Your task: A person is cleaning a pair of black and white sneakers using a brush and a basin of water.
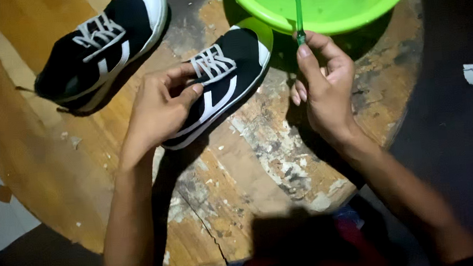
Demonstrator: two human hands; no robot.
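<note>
- Packages: none are seen on the round wooden table (260,164) — no box, bag or wrapper.
- Labels, signs: none can be made out.
- Screens: none are seen anywhere in the head view.

Likely home setting: worn round wooden table (259,148) with peeling finish at centre, green plastic basin (349,11) upper right.

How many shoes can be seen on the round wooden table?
2. One black shoe lies at the upper left, untouched. The second shoe lies in the middle beside the green basin, with the left hand on it. None seems hidden.
</note>
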